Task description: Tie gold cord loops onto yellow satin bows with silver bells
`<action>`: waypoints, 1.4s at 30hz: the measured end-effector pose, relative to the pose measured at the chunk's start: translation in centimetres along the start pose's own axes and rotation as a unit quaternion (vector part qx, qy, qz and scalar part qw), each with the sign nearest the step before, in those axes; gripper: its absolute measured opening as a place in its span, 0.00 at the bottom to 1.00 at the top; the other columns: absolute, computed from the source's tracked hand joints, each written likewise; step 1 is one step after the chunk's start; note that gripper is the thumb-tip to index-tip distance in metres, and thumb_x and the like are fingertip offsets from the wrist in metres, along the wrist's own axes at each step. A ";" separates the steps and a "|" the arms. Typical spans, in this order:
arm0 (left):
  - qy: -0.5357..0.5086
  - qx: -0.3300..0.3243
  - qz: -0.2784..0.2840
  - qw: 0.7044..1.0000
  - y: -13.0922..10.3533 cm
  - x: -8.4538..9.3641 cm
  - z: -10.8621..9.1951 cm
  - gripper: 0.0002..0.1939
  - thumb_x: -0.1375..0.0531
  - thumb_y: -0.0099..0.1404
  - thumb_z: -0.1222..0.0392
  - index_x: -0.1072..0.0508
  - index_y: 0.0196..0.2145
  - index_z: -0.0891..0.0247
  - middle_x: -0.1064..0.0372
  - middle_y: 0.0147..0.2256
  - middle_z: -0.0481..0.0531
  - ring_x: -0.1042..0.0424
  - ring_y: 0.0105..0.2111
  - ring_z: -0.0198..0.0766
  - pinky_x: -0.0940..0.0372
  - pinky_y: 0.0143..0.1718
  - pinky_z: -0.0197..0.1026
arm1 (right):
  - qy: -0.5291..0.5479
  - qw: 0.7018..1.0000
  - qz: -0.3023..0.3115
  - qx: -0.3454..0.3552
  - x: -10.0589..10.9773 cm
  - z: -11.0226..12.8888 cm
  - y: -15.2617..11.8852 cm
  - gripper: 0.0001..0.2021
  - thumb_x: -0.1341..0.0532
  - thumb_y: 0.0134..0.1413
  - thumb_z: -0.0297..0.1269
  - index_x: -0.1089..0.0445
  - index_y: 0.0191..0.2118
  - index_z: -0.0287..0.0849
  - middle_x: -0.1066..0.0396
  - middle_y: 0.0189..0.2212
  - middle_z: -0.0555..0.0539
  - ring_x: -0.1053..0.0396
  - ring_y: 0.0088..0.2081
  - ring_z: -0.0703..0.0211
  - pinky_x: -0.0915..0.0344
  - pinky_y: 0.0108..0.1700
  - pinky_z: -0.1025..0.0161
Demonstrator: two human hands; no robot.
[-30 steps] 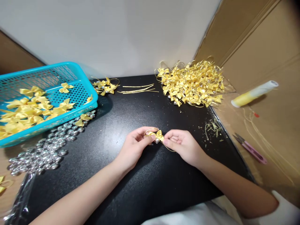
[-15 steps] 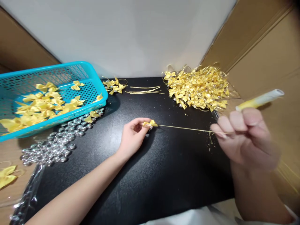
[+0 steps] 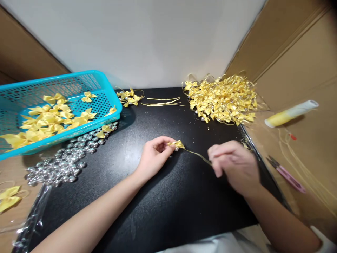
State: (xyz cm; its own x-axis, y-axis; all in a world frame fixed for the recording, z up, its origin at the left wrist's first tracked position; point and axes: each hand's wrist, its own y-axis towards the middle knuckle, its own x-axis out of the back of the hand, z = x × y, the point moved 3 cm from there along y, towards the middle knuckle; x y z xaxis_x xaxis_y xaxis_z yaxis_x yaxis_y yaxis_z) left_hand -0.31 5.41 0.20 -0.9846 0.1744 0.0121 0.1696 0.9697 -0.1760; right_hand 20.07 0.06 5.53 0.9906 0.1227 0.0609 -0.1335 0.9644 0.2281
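Observation:
My left hand (image 3: pixel 155 154) pinches a small yellow bow (image 3: pixel 179 144) with a silver bead beside it, above the middle of the black tabletop (image 3: pixel 168 196). From the bow a thin gold cord (image 3: pixel 197 154) runs right and sags a little. It reaches my right hand (image 3: pixel 231 161), which is blurred, with its fingers curled in near the cord's far end. Where the fingertips meet the cord is hard to make out.
A blue basket (image 3: pixel 79 127) of yellow bows stands at the left, beside silver beads (image 3: pixel 58 167). Cut cords (image 3: pixel 164 102) lie at the back, near a heap of bows (image 3: pixel 221 98). Pink-handled snips (image 3: pixel 291 179), a yellow-white tube (image 3: pixel 292 113) and loose cord lie right.
My right hand has moved left, towards my left hand, and the taut cord has slackened. My left hand has shifted slightly right with the bow. The snips are now uncovered.

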 end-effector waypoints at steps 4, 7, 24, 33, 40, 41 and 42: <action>-0.056 0.068 0.042 0.995 -0.7 -0.7 0.0 0.10 0.30 0.51 0.61 0.21 0.33 0.65 0.20 0.31 0.52 0.24 0.30 0.36 0.32 0.36 0.37 | -0.137 0.984 0.085 -0.081 -2.7 -2.6 -0.6 0.08 0.47 0.66 0.38 0.31 0.40 0.45 0.38 0.21 0.54 0.43 0.20 0.65 0.45 0.25 0.65; -0.095 0.106 0.064 0.988 -1.1 -1.1 -0.3 0.13 0.29 0.49 0.62 0.21 0.34 0.65 0.20 0.31 0.52 0.23 0.31 0.36 0.30 0.39 0.38 | -0.151 0.981 0.092 -0.082 -3.4 -3.4 -0.4 0.08 0.50 0.66 0.35 0.34 0.42 0.44 0.45 0.18 0.57 0.46 0.20 0.66 0.45 0.26 0.66; -0.045 0.081 0.031 0.995 -1.7 -0.9 -0.3 0.10 0.30 0.52 0.58 0.19 0.33 0.65 0.19 0.32 0.54 0.24 0.31 0.37 0.30 0.36 0.37 | -0.256 0.966 0.040 -0.011 -2.8 -3.6 -0.3 0.06 0.46 0.62 0.30 0.36 0.34 0.45 0.27 0.26 0.50 0.28 0.32 0.58 0.35 0.37 0.63; -0.009 0.050 0.012 0.999 -1.8 -1.0 -0.3 0.10 0.31 0.53 0.57 0.19 0.33 0.64 0.20 0.31 0.53 0.25 0.29 0.37 0.31 0.34 0.38 | -0.266 0.963 0.031 -0.014 -3.3 -3.6 -0.3 0.06 0.46 0.62 0.30 0.37 0.33 0.45 0.28 0.26 0.49 0.29 0.32 0.59 0.36 0.34 0.63; 0.037 -0.003 -0.007 0.999 -2.4 -1.0 -0.1 0.08 0.33 0.57 0.58 0.20 0.35 0.63 0.21 0.32 0.52 0.26 0.29 0.36 0.32 0.33 0.37 | -0.288 0.957 0.016 -0.026 -4.0 -3.7 -0.6 0.07 0.47 0.62 0.29 0.38 0.31 0.46 0.30 0.23 0.51 0.31 0.27 0.60 0.39 0.31 0.64; 0.045 -0.018 -0.012 0.999 -2.5 -1.0 -0.1 0.08 0.33 0.57 0.58 0.21 0.35 0.63 0.21 0.32 0.52 0.26 0.29 0.36 0.32 0.34 0.37 | -0.287 0.957 0.016 -0.033 -4.1 -3.8 -0.7 0.07 0.48 0.62 0.29 0.39 0.32 0.46 0.31 0.22 0.51 0.31 0.27 0.60 0.39 0.31 0.64; 0.054 -0.031 -0.016 0.998 -2.5 -0.9 -0.1 0.07 0.33 0.58 0.59 0.21 0.34 0.63 0.22 0.32 0.51 0.26 0.29 0.36 0.32 0.34 0.37 | -0.285 0.958 0.016 -0.041 -4.2 -3.9 -0.8 0.07 0.48 0.62 0.30 0.39 0.32 0.46 0.31 0.22 0.52 0.32 0.26 0.60 0.40 0.31 0.65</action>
State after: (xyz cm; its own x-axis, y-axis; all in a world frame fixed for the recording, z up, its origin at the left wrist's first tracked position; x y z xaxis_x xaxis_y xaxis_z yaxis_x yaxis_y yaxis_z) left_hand 0.21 2.83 0.73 -0.9800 0.1569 0.1225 0.1435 0.9833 -0.1119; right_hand 16.12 -0.31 1.31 0.8055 0.0268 0.5920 -0.1366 0.9805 0.1415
